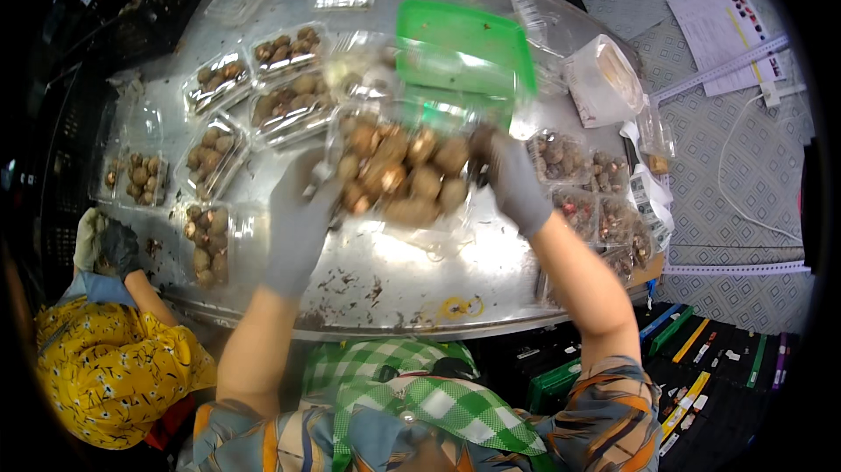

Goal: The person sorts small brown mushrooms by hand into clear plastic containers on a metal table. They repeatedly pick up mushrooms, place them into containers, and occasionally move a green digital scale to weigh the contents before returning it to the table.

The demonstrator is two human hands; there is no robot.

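Between my hands is a clear plastic clamshell box full of brown, round root vegetables, perhaps small taro [420, 183]. My gloved left hand [305, 209] grips its left side, and my gloved right hand [509, 176] is at its right side, blurred, with the fingertips partly hidden. Behind the box lies a green plastic tray [466, 45] with a clear lid or box over its near part. Several clear boxes of the same roots [282, 104] stand to the left on the metal table [407, 281]. More packed boxes [578, 203] are at the right.
A white paper-like bag [601, 81] stands at the back right. Strips of printed labels [650, 206] hang near the right edge. A co-worker's gloved hands [108, 242] are at the left edge, by black crates [59, 189]. Dirt crumbs and a yellow band [460, 306] lie near the front edge.
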